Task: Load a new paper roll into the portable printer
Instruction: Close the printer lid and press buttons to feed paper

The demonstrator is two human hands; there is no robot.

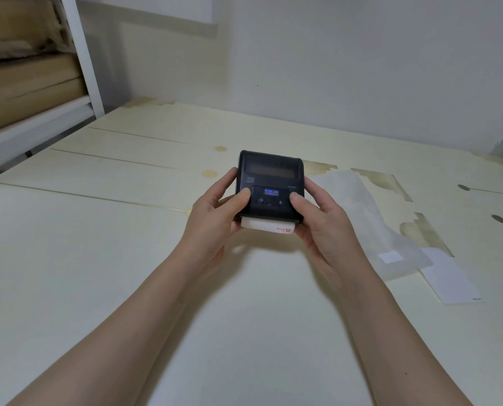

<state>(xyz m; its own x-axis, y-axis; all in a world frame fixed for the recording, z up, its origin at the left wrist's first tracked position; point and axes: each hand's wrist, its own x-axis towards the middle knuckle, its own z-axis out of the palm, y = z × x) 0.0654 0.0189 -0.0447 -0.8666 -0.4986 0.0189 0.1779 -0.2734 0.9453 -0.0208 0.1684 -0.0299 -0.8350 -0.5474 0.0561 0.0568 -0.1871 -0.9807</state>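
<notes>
A small black portable printer [270, 177] is held a little above the cream table [98, 259], its lid closed and blue lights lit on its front panel. A strip of white paper [269, 226] with red print sticks out of its near edge. My left hand [215, 218] grips the printer's left side, thumb on the top face. My right hand [323, 221] grips the right side, thumb resting beside the buttons.
A translucent white wrapper [370, 218] and a white paper strip [452, 279] lie on the table to the right. A white shelf [83, 60] with brown cardboard boxes [24, 83] stands at the back left. A pale wall runs along the far edge.
</notes>
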